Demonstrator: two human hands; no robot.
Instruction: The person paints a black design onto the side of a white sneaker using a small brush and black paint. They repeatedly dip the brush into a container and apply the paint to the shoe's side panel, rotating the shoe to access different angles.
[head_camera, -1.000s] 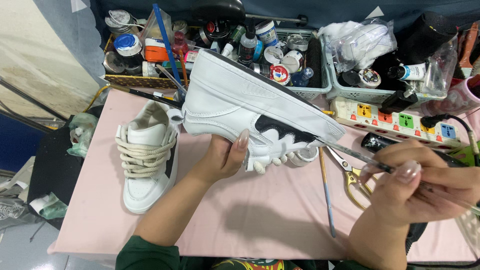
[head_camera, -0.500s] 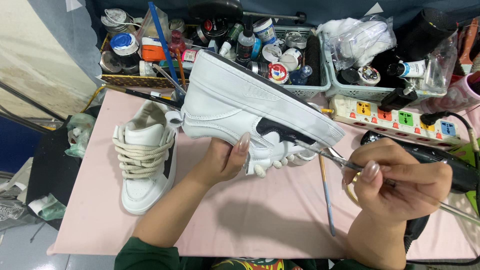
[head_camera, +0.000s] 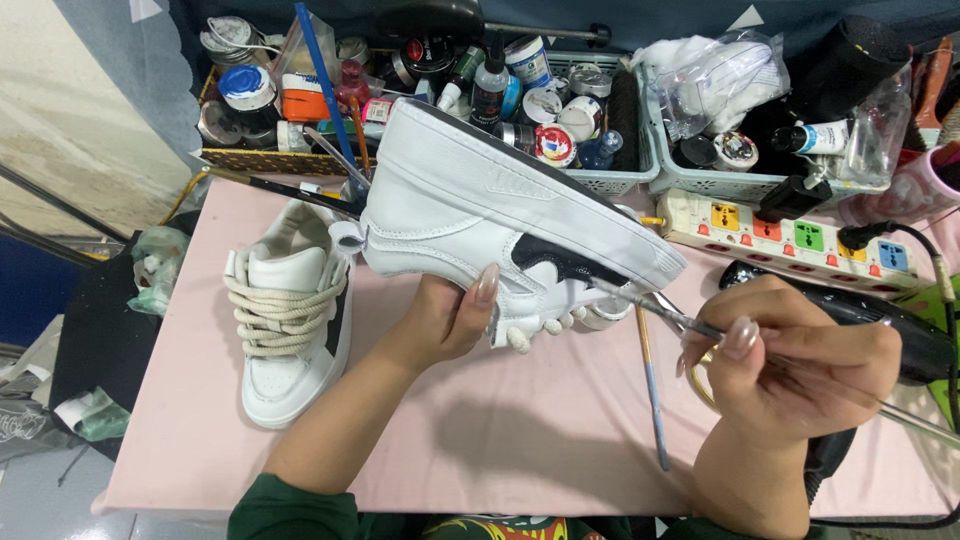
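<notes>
The pink worktop (head_camera: 500, 440) holds a second white shoe with thick rope laces (head_camera: 285, 320), lying flat, well off to the left of the left hand's fingers.

The white shoe (head_camera: 490, 215) is up in the air, tipped on its side, sole edge facing up. The left hand (head_camera: 450, 315) holds it from below, fingers curled tight around its side, thumb pressed near the black patch.

The right hand (head_camera: 790, 355) has moved in from the right over the last second. Its fingers are closed around a thin brush (head_camera: 650, 305). The brush tip now touches the shoe just past the left thumb, near the black patch; before, it sat farther away. So the painting or cleaning stroke looks to be starting there.

A blue-handled brush (head_camera: 652, 400) lies on the worktop between both hands.
</notes>
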